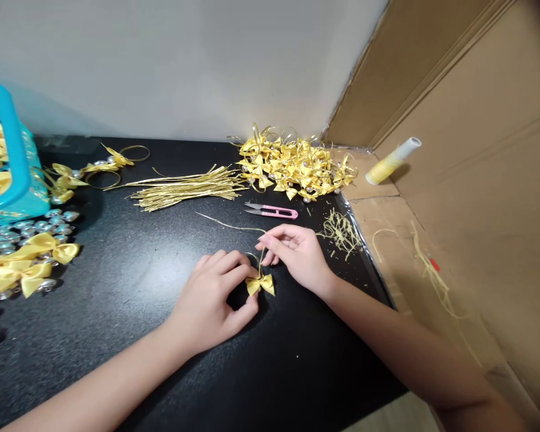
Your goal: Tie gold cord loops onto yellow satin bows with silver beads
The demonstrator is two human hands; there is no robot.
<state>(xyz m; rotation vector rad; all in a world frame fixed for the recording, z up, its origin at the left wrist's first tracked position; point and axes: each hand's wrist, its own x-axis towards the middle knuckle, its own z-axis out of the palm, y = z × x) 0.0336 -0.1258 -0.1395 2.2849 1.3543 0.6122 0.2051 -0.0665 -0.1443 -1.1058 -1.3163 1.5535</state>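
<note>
A small yellow ribbon bow lies on the black table near its middle. My left hand pinches the bow's left side between thumb and forefinger. My right hand sits just right of it, fingers curled around a thin gold cord that runs from the bow up and left across the table.
Pink thread snips lie behind my hands. A bundle of cut gold cords and a heap of finished bows are further back. A turquoise basket, loose bows and silver bells sit left. Cardboard with a yellow tube stands right.
</note>
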